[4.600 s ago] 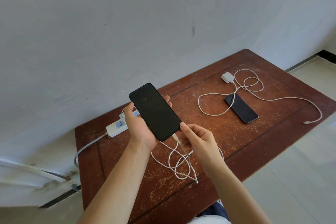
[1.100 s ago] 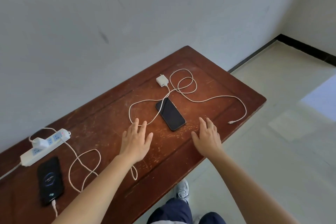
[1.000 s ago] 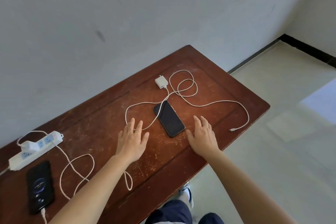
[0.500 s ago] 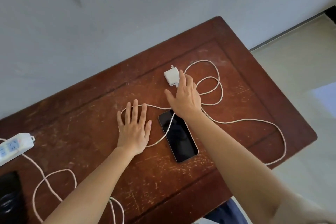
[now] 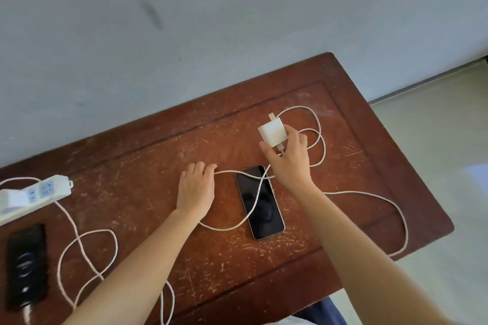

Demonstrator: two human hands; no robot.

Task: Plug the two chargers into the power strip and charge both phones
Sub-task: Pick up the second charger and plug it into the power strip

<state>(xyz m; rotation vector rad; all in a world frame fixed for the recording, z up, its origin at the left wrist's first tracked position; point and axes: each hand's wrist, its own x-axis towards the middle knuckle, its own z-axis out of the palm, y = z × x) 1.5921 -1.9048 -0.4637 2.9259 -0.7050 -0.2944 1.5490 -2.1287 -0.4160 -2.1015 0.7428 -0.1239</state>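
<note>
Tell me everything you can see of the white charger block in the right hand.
The charger block is a small white cube, plastic by its look, with rounded edges. Two metal prongs stick out of its far side, pointing away toward the wall. The right hand pinches it between thumb and fingers; whether it is clear of the table I cannot tell. Its white cable leaves the near side under the palm, loops on the tabletop and crosses the dark phone. It is not plugged in.

Right hand (image 5: 289, 159) around white charger (image 5: 272, 132) above table (image 5: 148, 166), left hand (image 5: 196, 187) on its cable (image 5: 229, 172).
</note>
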